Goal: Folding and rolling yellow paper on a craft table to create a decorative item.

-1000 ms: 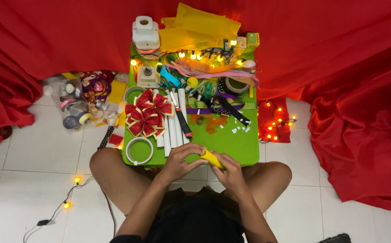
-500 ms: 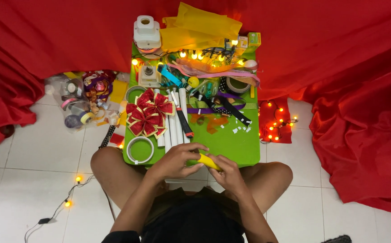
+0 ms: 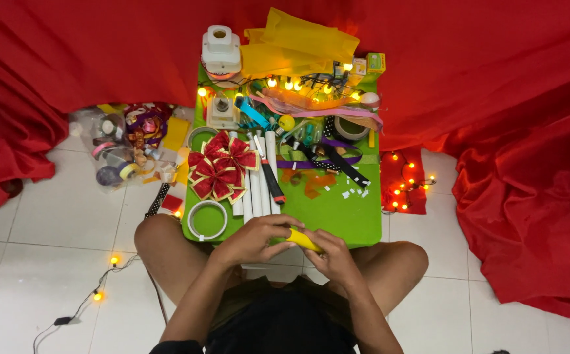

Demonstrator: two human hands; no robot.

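Most of the yellow strip (image 3: 302, 240) buried under our left hand (image 3: 253, 240) and right hand (image 3: 334, 257), we can't make out the bits in the clear bag (image 3: 116, 152), table's (image 3: 337, 211) near edge behind our hands, red cloth (image 3: 527, 164) cut off at the right edge.

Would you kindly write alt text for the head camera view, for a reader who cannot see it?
Seen from above, a seated person's left hand and right hand hold a yellow strip at the near edge of a small green table crowded with a red bow, tape rolls and ribbons, with red cloth behind.
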